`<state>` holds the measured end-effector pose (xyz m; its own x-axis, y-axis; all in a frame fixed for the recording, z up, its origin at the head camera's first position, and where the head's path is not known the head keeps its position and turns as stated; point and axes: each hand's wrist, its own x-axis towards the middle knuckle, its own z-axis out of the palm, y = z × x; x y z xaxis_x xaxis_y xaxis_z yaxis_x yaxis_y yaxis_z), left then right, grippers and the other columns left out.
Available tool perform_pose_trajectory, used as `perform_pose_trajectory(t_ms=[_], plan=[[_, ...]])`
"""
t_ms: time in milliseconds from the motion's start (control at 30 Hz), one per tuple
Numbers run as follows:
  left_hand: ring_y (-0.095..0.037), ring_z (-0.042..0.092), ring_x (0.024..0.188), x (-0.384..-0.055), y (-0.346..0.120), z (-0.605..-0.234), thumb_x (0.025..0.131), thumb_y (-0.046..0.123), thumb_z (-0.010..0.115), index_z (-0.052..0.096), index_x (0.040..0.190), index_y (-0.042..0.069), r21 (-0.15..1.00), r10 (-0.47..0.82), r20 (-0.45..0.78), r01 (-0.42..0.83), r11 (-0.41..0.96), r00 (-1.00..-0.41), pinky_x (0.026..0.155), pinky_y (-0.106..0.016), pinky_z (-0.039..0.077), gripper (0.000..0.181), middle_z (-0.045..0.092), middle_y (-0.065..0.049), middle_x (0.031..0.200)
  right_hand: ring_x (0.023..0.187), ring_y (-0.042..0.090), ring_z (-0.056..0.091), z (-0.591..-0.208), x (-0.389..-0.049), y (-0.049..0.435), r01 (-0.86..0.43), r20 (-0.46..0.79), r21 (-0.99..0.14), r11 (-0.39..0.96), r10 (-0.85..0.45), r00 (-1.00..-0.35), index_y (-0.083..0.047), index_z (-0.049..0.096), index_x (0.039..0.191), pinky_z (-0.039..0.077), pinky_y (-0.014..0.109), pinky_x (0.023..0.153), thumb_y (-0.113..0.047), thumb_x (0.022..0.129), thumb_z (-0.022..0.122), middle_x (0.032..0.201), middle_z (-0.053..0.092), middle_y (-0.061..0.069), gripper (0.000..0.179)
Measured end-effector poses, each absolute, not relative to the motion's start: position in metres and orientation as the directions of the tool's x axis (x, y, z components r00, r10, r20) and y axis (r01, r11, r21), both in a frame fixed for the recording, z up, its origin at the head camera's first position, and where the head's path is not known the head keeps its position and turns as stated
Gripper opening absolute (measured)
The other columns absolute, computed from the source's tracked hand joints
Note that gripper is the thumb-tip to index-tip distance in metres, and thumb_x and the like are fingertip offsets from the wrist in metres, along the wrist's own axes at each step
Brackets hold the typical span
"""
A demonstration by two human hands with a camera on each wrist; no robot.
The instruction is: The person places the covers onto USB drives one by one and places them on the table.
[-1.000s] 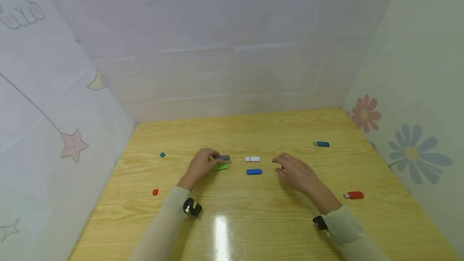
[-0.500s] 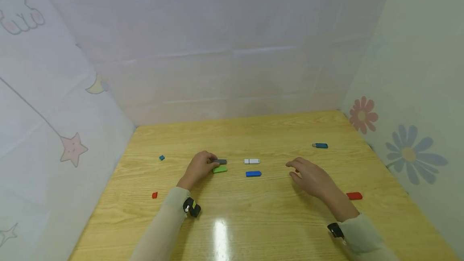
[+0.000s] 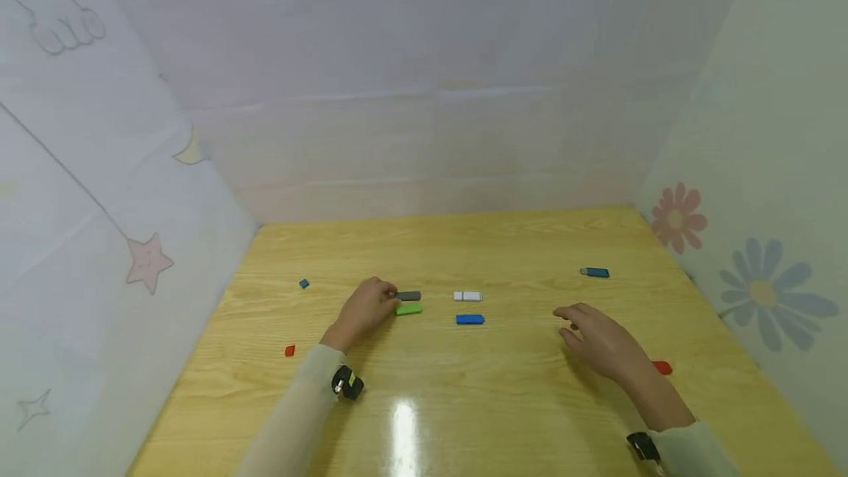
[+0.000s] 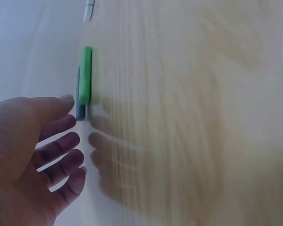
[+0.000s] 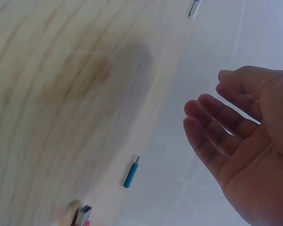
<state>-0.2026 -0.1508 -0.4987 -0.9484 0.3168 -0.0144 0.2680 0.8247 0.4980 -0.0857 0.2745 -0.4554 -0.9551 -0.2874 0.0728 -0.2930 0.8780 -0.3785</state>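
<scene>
My left hand is at the left end of a dark grey USB stick. A bright green USB stick lies just in front of it. In the left wrist view the thumb and loosely bent fingers are spread apart with nothing between them, close to the green stick. My right hand hovers over the right part of the table, its fingers relaxed and holding nothing. Left of it lie a white USB stick and a blue USB stick.
A teal USB stick with bare plug lies at the back right. A red one is partly hidden by the right forearm. On the left lie a small teal cap and a small red cap. Draped walls enclose the wooden table.
My right hand has moved right and nearer to the person, away from the white and blue sticks, and its forearm now covers part of the red stick. My left hand has barely moved.
</scene>
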Motion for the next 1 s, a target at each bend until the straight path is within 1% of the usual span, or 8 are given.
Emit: perform_pose_trajectory(t_ms=[100, 200, 367, 567, 700, 867, 1000], plan=[[-0.028, 0.057, 0.118, -0.193, -0.159, -0.495, 0.102, 0.033, 0.062, 0.07, 0.124, 0.011, 0.452, 0.301, -0.011, 0.264, 0.852, -0.953, 0.099, -0.047, 0.05, 0.032, 0.063, -0.008, 0.121, 0.105, 0.034, 0.065, -0.456, -0.081, 0.281, -0.273, 0.063, -0.364, 0.89, -0.269, -0.961, -0.001, 0.065, 0.129, 0.056, 0.052, 0.084, -0.014, 0.097, 0.068, 0.121, 0.066, 0.015, 0.035], [-0.032, 0.055, 0.123, -0.183, -0.171, -0.488, 0.103, 0.031, 0.061, 0.07, 0.124, 0.01, 0.399, 0.28, -0.001, 0.256, 0.88, -0.96, 0.101, -0.05, 0.049, 0.031, 0.063, -0.01, 0.124, 0.111, 0.04, 0.062, -0.455, -0.074, 0.289, -0.261, 0.061, -0.359, 0.896, -0.257, -0.964, 0.0, 0.065, 0.128, 0.053, 0.056, 0.088, -0.015, 0.097, 0.068, 0.122, 0.065, 0.018, 0.035], [-0.034, 0.055, 0.119, -0.166, -0.204, -0.483, 0.1, 0.028, 0.066, 0.07, 0.121, 0.007, 0.308, 0.272, 0.0, 0.258, 0.915, -0.962, 0.097, -0.05, 0.05, 0.03, 0.063, -0.012, 0.122, 0.114, 0.044, 0.06, -0.454, -0.066, 0.301, -0.271, 0.077, -0.355, 0.894, -0.261, -0.962, 0.001, 0.065, 0.127, 0.051, 0.059, 0.091, -0.014, 0.097, 0.068, 0.122, 0.065, 0.019, 0.034], [-0.037, 0.053, 0.119, -0.149, -0.238, -0.477, 0.098, 0.029, 0.067, 0.066, 0.127, 0.004, 0.243, 0.274, -0.025, 0.26, 0.935, -0.961, 0.096, -0.052, 0.05, 0.038, 0.061, -0.017, 0.127, 0.114, 0.047, 0.059, -0.46, -0.063, 0.31, -0.28, 0.099, -0.337, 0.899, -0.262, -0.96, 0.001, 0.067, 0.122, 0.05, 0.061, 0.093, -0.013, 0.095, 0.07, 0.12, 0.065, 0.021, 0.031], [-0.039, 0.053, 0.119, -0.141, -0.25, -0.472, 0.098, 0.028, 0.068, 0.063, 0.129, 0.002, 0.237, 0.27, -0.028, 0.256, 0.937, -0.963, 0.096, -0.053, 0.05, 0.041, 0.06, -0.02, 0.129, 0.111, 0.046, 0.06, -0.464, -0.061, 0.317, -0.28, 0.098, -0.319, 0.905, -0.262, -0.96, 0.002, 0.067, 0.12, 0.051, 0.06, 0.09, -0.014, 0.093, 0.072, 0.118, 0.065, 0.021, 0.032], [-0.04, 0.052, 0.121, -0.132, -0.264, -0.47, 0.097, 0.03, 0.069, 0.062, 0.131, 0.002, 0.266, 0.244, -0.032, 0.227, 0.937, -0.969, 0.095, -0.055, 0.05, 0.044, 0.059, -0.019, 0.13, 0.107, 0.044, 0.062, -0.465, -0.056, 0.327, -0.297, 0.114, -0.296, 0.908, -0.275, -0.955, 0.003, 0.067, 0.119, 0.054, 0.058, 0.087, -0.014, 0.09, 0.076, 0.115, 0.066, 0.02, 0.034], [-0.042, 0.051, 0.122, -0.124, -0.277, -0.469, 0.096, 0.031, 0.07, 0.063, 0.131, 0.003, 0.285, 0.218, -0.034, 0.199, 0.938, -0.975, 0.095, -0.056, 0.049, 0.046, 0.059, -0.02, 0.13, 0.106, 0.046, 0.061, -0.465, -0.053, 0.335, -0.285, 0.099, -0.298, 0.911, -0.268, -0.958, 0.002, 0.066, 0.121, 0.053, 0.059, 0.085, -0.015, 0.089, 0.077, 0.116, 0.065, 0.02, 0.038]])
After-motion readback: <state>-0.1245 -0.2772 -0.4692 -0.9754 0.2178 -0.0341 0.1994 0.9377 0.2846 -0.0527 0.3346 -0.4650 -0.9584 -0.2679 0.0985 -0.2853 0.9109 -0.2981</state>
